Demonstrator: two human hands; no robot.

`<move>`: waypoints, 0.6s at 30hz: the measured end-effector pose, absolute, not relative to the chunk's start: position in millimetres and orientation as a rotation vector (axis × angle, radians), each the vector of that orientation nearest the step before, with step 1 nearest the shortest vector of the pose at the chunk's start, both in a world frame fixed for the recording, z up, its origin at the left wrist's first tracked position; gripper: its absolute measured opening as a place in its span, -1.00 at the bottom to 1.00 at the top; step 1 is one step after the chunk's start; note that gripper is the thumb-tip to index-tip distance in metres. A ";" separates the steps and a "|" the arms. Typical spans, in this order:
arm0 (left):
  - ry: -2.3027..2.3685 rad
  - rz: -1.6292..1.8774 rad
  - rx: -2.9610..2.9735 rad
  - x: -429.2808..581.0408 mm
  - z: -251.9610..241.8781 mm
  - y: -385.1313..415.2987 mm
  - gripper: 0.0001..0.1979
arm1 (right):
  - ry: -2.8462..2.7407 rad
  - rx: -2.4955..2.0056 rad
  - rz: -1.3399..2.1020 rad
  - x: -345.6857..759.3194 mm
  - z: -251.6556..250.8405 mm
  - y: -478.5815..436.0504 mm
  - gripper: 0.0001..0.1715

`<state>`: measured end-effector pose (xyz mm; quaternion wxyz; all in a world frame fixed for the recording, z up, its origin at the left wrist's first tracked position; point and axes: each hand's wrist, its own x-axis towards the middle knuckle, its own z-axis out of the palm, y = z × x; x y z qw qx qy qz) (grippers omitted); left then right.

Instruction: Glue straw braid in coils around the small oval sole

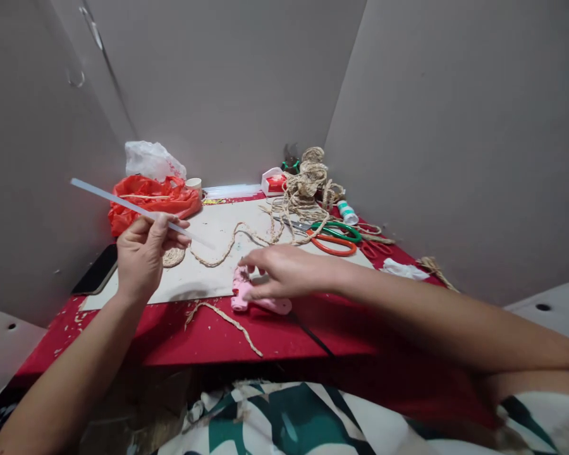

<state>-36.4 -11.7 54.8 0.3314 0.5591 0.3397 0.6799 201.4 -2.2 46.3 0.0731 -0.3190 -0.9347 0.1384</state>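
Observation:
My left hand (146, 246) is closed in a pinch around a long translucent glue stick (109, 196), which slants from upper left down to the right above the board. A pink hot glue gun (241, 297) lies at the front edge of the board, its black cord running toward the table edge. Over it is my right hand (277, 268), thumb and fingers curled about its body. A coiled disc of braided straw cord (174, 257) rests just behind my left hand, partly hidden by it. From there the braided cord (227, 253) winds rightward across the board.
Scissors with green and orange handles (334, 237) lie beside a tangled heap of cord (308, 189). A red plastic bag (156, 205), a phone (96, 270) and a loose cord piece (232, 320) sit on the red-covered table (161, 338). Grey walls enclose it.

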 end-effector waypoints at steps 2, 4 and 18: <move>0.898 1.825 1.480 -31.9 55.3 -17.8 -0.82 | -2.918 -1.064 0.337 209.0 37.2 -16.7 -0.48; 0.916 1.846 1.503 -23.8 53.3 -23.2 -0.79 | -2.911 -1.104 0.277 211.3 27.8 -28.0 -0.54; 0.812 2.215 2.077 -11.2 28.4 -61.2 -0.87 | -1.600 -0.908 1.199 202.0 17.5 -13.2 -0.54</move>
